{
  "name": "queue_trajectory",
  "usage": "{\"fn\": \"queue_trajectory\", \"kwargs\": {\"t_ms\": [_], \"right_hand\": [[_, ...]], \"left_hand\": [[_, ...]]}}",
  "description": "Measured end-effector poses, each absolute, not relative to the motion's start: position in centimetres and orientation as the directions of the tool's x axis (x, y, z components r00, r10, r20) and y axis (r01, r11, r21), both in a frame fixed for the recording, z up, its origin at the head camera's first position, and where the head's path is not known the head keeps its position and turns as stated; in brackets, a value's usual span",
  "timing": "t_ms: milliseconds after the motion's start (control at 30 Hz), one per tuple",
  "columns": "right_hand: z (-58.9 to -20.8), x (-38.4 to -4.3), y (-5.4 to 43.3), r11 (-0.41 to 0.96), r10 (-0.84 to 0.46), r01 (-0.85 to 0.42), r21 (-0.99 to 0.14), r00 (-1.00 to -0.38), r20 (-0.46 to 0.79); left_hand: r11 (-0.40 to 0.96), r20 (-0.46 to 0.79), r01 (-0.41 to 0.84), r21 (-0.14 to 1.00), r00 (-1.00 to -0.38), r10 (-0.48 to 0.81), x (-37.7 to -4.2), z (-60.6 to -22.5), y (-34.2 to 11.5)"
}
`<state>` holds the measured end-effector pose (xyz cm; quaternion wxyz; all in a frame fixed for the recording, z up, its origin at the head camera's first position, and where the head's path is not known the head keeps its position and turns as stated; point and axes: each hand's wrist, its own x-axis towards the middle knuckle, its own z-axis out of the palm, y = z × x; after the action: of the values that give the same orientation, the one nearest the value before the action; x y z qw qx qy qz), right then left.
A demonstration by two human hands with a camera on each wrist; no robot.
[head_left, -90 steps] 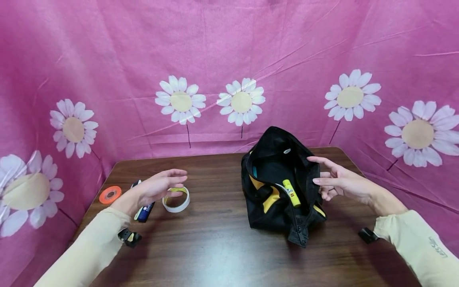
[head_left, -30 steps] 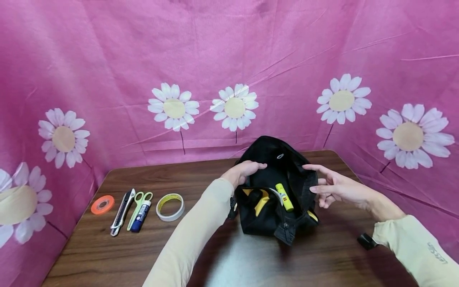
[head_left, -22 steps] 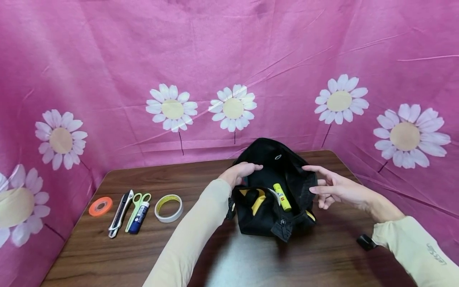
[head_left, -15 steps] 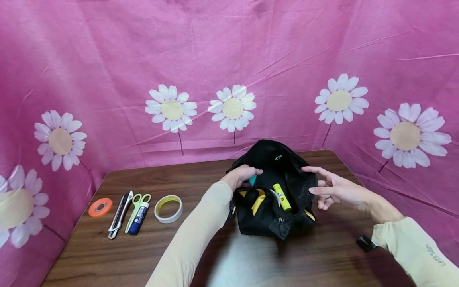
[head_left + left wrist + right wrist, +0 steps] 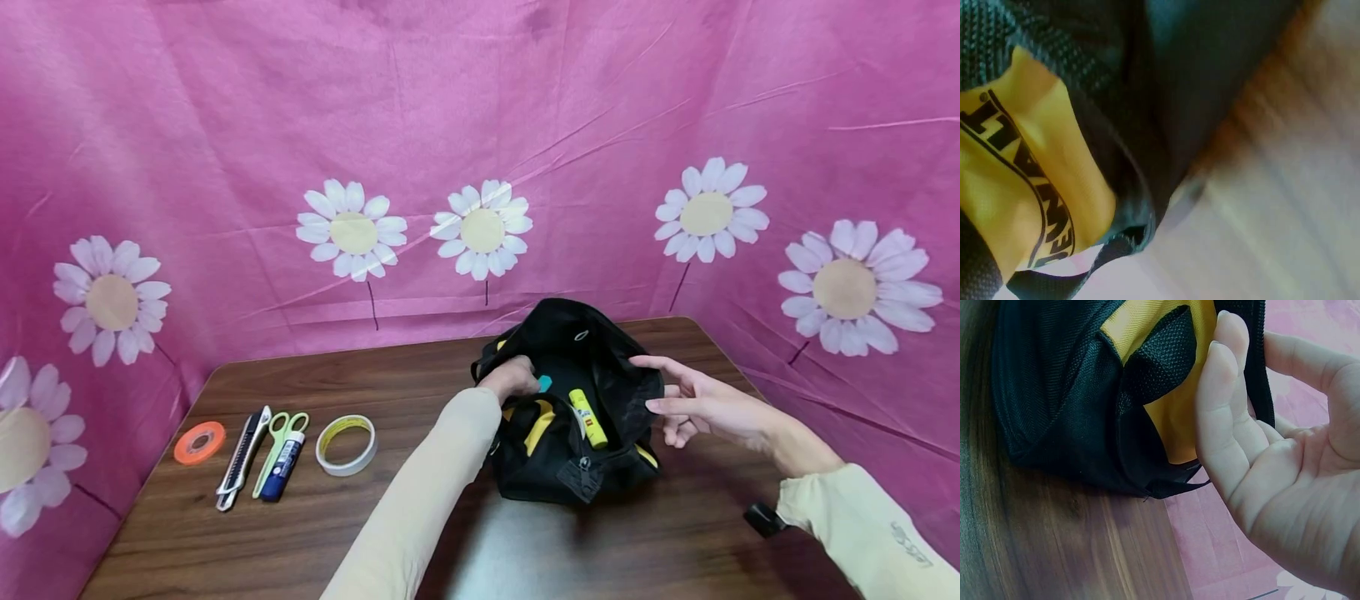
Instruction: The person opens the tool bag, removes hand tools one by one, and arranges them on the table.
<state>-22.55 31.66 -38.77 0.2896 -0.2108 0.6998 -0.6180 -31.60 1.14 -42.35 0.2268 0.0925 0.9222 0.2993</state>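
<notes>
A: What's in the bag?

B: A yellow tube, lying aslant near the front of the mouth, and a bit of something teal further left and deeper.

A: Where's the bag itself?

B: On the counter, right of the middle, mouth open upward, its back side standing tall.

A: And the left grip?

B: Down inside the bag's left side, fingers out of sight. How far open it is, or whether it has hold of anything, I can't tell. The teal piece shows right by it, though I can't say if they touch; the tube is further off to the right.

A: The right grip?

B: Nearly closed at the bag's right rim, the edge caught between its fingers.

A: The rest?

B: Left of the bag, apart from it: orange roll, cutter, scissors with a blue stick right beside them, then the white roll.
</notes>
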Motion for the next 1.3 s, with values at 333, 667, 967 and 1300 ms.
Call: {"fn": "queue_trajectory", "kwargs": {"t_ms": [333,667,967,1300], "right_hand": [[-38.6,-22.4,31.7,0.152,-0.645,0.077,-0.985,-0.748,-0.158],[-38.6,-22.5,31.5,0.131,-0.658,0.080,-0.988,-0.739,-0.147],[-38.3,-22.6,31.4,0.136,-0.665,0.066,-0.989,-0.733,-0.140],[-37.1,-22.2,32.1,0.135,-0.677,0.023,-0.991,-0.728,-0.109]], "left_hand": [[0.678,-0.389,0.043,0.734,-0.792,0.470,-31.5,-41.9,0.8],[0.459,-0.243,-0.060,0.886,-0.904,0.351,-31.7,-41.0,1.5],[0.277,-0.254,-0.145,0.950,-0.876,0.411,-31.9,-40.2,1.3],[0.161,-0.227,-0.174,0.971,-0.879,0.418,-32.6,-41.0,2.5]]}}
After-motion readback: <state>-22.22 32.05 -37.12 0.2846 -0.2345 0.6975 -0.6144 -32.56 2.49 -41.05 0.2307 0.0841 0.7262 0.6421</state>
